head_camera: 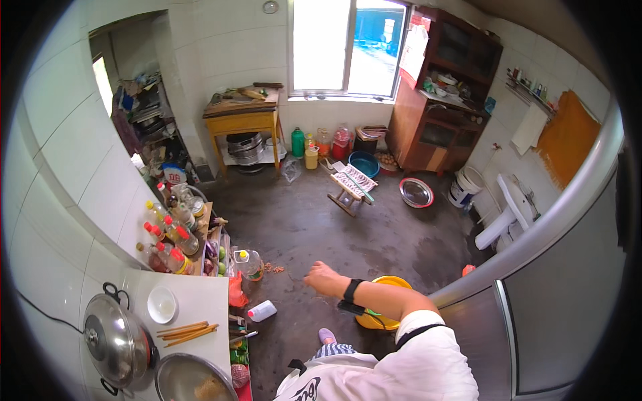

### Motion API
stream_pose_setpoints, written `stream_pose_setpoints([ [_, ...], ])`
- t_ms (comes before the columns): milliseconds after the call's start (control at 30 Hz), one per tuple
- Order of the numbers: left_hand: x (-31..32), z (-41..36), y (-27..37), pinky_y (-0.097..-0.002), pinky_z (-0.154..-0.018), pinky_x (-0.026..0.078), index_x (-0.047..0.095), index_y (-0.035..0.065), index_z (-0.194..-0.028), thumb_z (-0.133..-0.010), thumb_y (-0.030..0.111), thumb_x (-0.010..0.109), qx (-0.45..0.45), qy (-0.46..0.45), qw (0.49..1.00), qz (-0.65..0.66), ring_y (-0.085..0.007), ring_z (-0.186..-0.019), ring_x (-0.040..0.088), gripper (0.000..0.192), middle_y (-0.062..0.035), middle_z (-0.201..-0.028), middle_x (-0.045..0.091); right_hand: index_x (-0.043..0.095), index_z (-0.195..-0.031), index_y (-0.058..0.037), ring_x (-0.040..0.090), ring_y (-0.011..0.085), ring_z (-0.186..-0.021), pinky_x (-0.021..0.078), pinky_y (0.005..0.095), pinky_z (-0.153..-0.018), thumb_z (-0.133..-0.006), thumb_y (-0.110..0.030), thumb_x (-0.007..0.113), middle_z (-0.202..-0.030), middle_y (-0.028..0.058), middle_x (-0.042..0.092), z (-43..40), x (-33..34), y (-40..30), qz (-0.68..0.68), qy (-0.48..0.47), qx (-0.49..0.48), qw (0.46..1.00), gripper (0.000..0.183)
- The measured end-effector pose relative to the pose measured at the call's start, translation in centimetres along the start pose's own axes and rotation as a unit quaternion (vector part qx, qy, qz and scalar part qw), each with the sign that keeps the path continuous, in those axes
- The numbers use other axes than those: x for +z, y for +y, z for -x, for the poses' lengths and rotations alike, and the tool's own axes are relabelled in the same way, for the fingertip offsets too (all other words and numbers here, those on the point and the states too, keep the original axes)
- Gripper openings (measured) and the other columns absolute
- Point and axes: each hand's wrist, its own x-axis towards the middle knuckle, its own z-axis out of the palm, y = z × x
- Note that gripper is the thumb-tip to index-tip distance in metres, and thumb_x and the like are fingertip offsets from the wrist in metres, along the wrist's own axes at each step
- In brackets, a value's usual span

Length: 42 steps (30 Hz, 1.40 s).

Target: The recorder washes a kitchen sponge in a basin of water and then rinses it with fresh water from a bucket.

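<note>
My right hand reaches out over the dark floor, its fingers curled and turned away, so whether they hold anything is hidden. A black strap circles the wrist, and a small black device on a cable hangs under the forearm. Behind that forearm sits a yellow bucket. My left hand is out of view. Before me at lower left, a white counter bears a white bowl, several wooden chopsticks and a lidded metal electric wok. A wide metal basin holds a tan clump.
Several bottles crowd the shelf at left. A plastic jug and a fallen white bottle are on the floor. Farther off stand a low stool, a red-rimmed basin and a wooden table. A metal-framed door borders the right.
</note>
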Motion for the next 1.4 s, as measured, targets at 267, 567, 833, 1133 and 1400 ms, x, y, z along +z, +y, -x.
stream_pose_setpoints([
  [267,3.7,-5.7,5.2,-0.0370,-0.084,0.041,0.044,-0.0010,-0.116,-0.081,0.016,0.046,0.110,0.140,0.982,-0.056,-0.0297,-0.101,0.049,0.039,-0.0177,-0.111,0.050,0.059,-0.076,-0.0140,0.052,0.0224,-0.088,0.0346,0.0370,-0.077,-0.065,-0.012,0.057,-0.082,0.0035,0.058,13.7,4.5,7.8,0.006,0.055,0.224,0.973,0.011],
  [567,9.7,-5.5,17.1,-0.0408,-0.094,0.029,0.032,0.0077,-0.128,-0.076,0.000,0.042,0.140,0.071,0.985,0.069,-0.0261,-0.121,0.032,0.054,-0.0108,-0.132,0.033,0.058,-0.065,-0.0120,0.055,0.0245,-0.068,0.0382,0.0374,-0.067,-0.071,-0.018,0.055,-0.065,0.0070,0.057,20.1,8.2,14.2,-0.001,0.056,0.353,0.934,0.009],
  [833,14.2,-6.0,23.7,-0.0337,-0.101,0.023,0.036,-0.0007,-0.123,-0.072,-0.004,0.050,0.090,-0.046,0.980,0.174,-0.0235,-0.119,0.035,0.053,-0.0140,-0.126,0.040,0.049,-0.058,-0.0092,0.053,0.0287,-0.062,0.0390,0.0399,-0.056,-0.064,-0.012,0.054,-0.059,0.0094,0.053,15.4,8.7,18.7,-0.060,0.129,0.301,0.943,0.008],
  [1133,18.4,-9.7,22.1,-0.0324,-0.086,0.040,0.047,0.0010,-0.114,-0.076,0.005,0.053,0.033,-0.104,0.964,0.241,-0.0223,-0.101,0.052,0.038,-0.0135,-0.107,0.054,0.056,-0.066,-0.0083,0.055,0.0289,-0.068,0.0423,0.0380,-0.065,-0.068,-0.009,0.055,-0.066,0.0108,0.056,8.3,7.5,20.0,-0.081,0.053,0.267,0.959,0.003],
  [1400,20.8,-9.7,17.6,-0.0261,-0.083,0.042,0.047,-0.0031,-0.111,-0.080,0.003,0.049,-0.151,-0.121,0.907,0.375,-0.0167,-0.098,0.053,0.032,-0.0110,-0.106,0.055,0.057,-0.068,-0.0049,0.056,0.0327,-0.063,0.0449,0.0379,-0.058,-0.069,-0.007,0.055,-0.064,0.0154,0.056,-0.5,7.8,23.4,-0.125,0.039,0.224,0.966,0.003],
])
